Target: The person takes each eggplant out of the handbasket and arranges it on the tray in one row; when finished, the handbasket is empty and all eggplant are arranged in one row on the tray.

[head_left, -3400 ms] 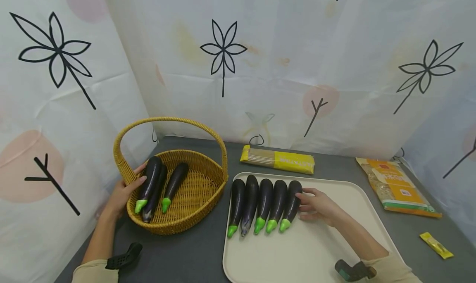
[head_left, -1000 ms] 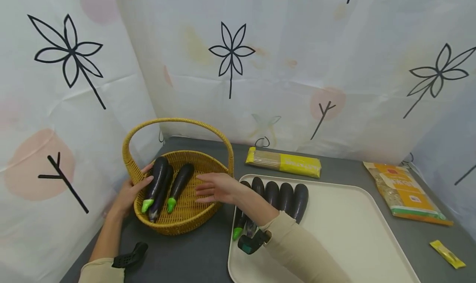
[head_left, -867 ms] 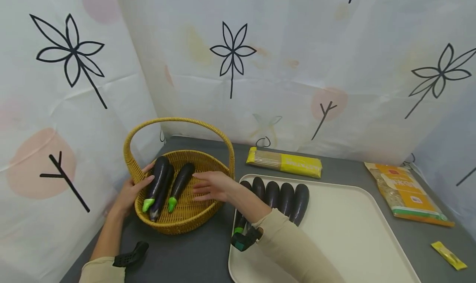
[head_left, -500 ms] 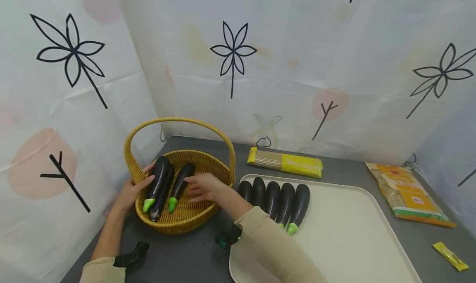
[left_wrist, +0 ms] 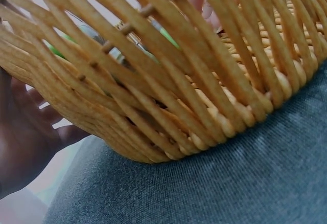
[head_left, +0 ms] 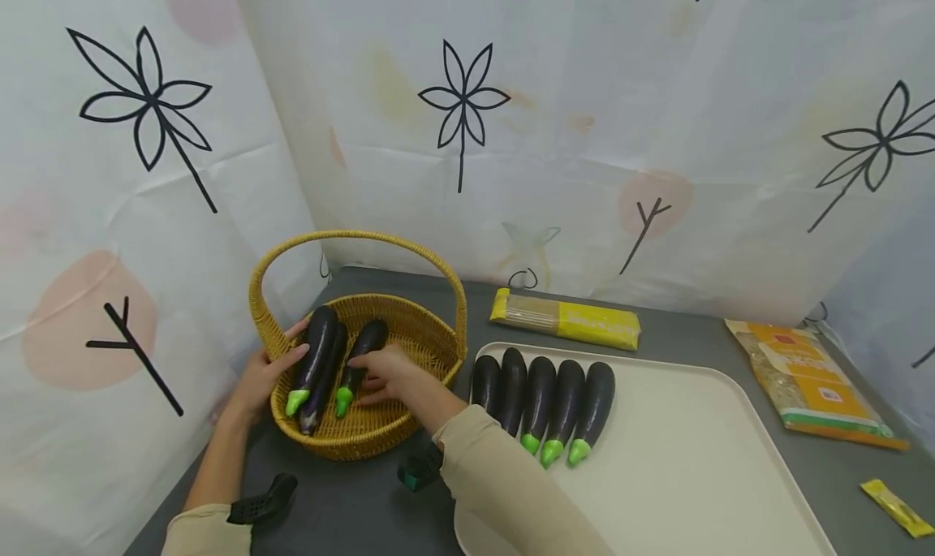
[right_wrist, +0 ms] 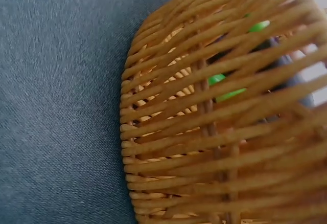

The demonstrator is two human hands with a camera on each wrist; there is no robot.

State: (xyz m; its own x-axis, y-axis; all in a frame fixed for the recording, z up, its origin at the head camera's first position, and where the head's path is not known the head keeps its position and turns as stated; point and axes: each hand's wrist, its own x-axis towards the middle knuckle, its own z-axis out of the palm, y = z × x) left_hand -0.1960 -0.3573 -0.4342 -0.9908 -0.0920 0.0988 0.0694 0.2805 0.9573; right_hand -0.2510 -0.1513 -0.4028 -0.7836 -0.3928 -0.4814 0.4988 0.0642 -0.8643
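Right hand (head_left: 390, 373): reaching into the basket from its right side, top digit lying on the eggplant, the rest bunched just to its right. Can't tell from my end if that's a real pinch or just contact; my right wrist view is all weave with bits of green through it.
Eggplant (head_left: 371, 338): the rightmost of three in the basket, lying on a diagonal. Green cap points toward the person and a bit left, rounded dark end away and right.
Basket mates: a glossy eggplant with a green cap (head_left: 316, 353) and a duller one (head_left: 321, 390) tucked along its right side. Both run about the same diagonal, caps nearest the person.
Left hand (head_left: 257, 379): I see it gripping the basket (head_left: 346, 448) at its left rim, thumb over the edge, fingers outside.
Tray (head_left: 701, 459): right of the basket, five eggplants (head_left: 539, 394) side by side, long axes running away from the person. Three green caps show at the near end; the sleeve (head_left: 504, 475) covers the ends of the left two.
Pasta (head_left: 565, 319): behind the tray, lengthwise left to right.
Orange bag (head_left: 818, 381): right of the tray, sachet (head_left: 897, 507) nearer the person.
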